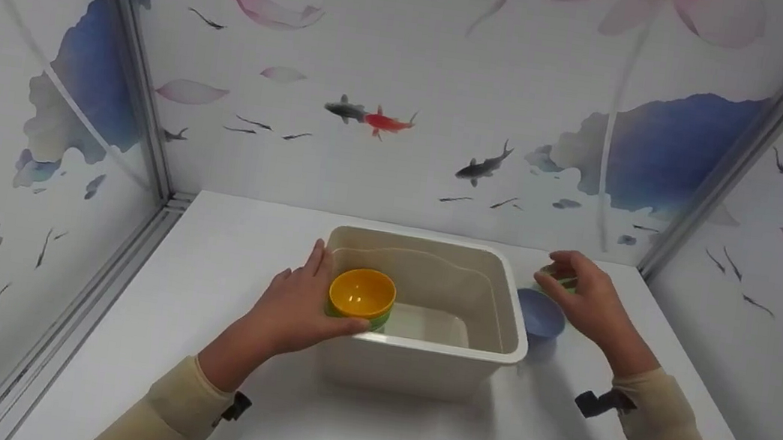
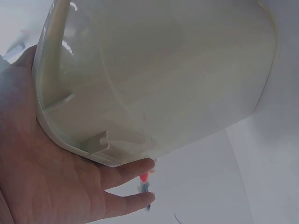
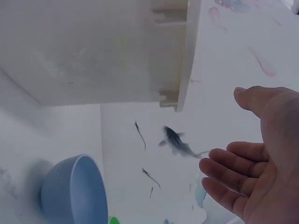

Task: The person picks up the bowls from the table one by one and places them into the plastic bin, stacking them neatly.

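A cream plastic bin [image 1: 410,366] stands on the white table. My left hand [image 1: 301,306] rests on its front left corner, thumb along the front rim and fingers straight at the left side; the left wrist view shows the palm against the rim. Inside the bin, near that hand, a yellow bowl [image 1: 362,293] sits on a green bowl [image 1: 382,321]. To the bin's right is a blue bowl [image 1: 541,317], also in the right wrist view [image 3: 74,193]. My right hand [image 1: 589,299] hovers above and beside it, fingers loosely bent, holding nothing. It partly hides another green bowl [image 1: 565,281] behind.
White panels [image 1: 415,41] printed with fish and petals enclose the table at the back and both sides. Metal frame posts [image 1: 133,57] stand at the corners, and a metal rail [image 1: 74,330] runs along the left table edge.
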The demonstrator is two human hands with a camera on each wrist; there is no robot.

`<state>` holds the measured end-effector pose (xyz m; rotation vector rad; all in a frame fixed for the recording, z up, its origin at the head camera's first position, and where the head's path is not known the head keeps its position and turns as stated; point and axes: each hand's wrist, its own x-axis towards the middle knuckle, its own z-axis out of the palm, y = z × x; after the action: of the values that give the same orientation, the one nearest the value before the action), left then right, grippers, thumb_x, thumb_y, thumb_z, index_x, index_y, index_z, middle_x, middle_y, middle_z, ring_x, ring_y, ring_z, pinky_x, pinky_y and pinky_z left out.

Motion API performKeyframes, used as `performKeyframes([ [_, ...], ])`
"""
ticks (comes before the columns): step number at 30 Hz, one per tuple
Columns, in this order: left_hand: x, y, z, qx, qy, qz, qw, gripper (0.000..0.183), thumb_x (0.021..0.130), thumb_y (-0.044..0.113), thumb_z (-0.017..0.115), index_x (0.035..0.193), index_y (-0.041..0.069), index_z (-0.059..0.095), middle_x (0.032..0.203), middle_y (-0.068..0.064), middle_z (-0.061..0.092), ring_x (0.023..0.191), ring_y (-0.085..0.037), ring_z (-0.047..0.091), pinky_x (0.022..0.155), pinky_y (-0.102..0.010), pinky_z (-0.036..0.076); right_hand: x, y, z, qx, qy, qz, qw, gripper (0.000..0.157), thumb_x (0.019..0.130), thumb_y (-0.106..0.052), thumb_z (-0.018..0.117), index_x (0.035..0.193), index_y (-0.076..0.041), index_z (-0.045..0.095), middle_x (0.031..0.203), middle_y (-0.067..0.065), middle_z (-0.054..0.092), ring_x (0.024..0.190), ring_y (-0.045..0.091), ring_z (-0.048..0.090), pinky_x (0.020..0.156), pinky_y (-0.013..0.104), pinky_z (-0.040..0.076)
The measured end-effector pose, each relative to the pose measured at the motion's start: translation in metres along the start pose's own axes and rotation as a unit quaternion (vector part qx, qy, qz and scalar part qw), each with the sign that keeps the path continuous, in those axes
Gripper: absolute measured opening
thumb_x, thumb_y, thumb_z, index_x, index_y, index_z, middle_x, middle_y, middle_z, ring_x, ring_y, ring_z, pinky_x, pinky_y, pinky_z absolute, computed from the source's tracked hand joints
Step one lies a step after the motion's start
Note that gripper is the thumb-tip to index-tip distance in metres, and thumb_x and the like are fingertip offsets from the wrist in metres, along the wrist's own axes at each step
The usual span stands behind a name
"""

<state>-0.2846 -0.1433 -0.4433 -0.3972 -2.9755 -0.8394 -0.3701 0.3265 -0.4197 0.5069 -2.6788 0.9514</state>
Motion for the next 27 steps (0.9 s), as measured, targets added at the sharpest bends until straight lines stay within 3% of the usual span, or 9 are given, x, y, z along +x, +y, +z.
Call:
performKeyframes([
  [7,-0.001,0.000,0.000,-0.007,0.003,0.002,1.0000,0.137,0.083,0.082,0.078,0.178,0.008,0.013,0.186,-0.015,0.006,0.160,-0.043,0.039,0.130,-0.067,0.022,-0.014,0.026,0.002,-0.001,0.018,0.028,0.999,0.056,0.110,-0.034,0.072,0.145,0.008,0.059,0.126,0.027,0.070,0.119,0.043,0.069,0.102,0.062,0.056],
  [17,-0.002,0.002,-0.001,-0.004,0.000,-0.002,1.0000,0.142,0.079,0.092,0.071,0.178,0.009,0.014,0.186,-0.014,0.005,0.158,-0.046,0.040,0.130,-0.065,0.023,-0.032,0.052,0.007,-0.017,0.021,0.054,0.998,0.065,0.112,-0.040,0.069,0.149,0.011,0.055,0.127,0.027,0.070,0.120,0.043,0.069,0.101,0.056,0.056],
  [22,-0.002,0.002,-0.002,0.000,0.000,0.001,1.0000,0.142,0.080,0.092,0.070,0.178,0.006,0.013,0.185,-0.015,0.006,0.160,-0.044,0.039,0.131,-0.065,0.023,-0.038,0.063,0.007,-0.012,0.021,0.070,0.997,0.068,0.112,-0.042,0.068,0.149,0.012,0.053,0.128,0.029,0.069,0.122,0.045,0.068,0.103,0.059,0.055],
  [27,-0.002,0.001,-0.002,0.003,-0.002,0.002,1.0000,0.142,0.081,0.092,0.071,0.177,0.004,0.014,0.185,-0.016,0.006,0.160,-0.042,0.038,0.130,-0.065,0.024,-0.043,0.073,0.010,-0.011,0.016,0.086,0.996,0.068,0.113,-0.042,0.067,0.151,0.012,0.052,0.129,0.027,0.069,0.123,0.043,0.067,0.102,0.053,0.055],
])
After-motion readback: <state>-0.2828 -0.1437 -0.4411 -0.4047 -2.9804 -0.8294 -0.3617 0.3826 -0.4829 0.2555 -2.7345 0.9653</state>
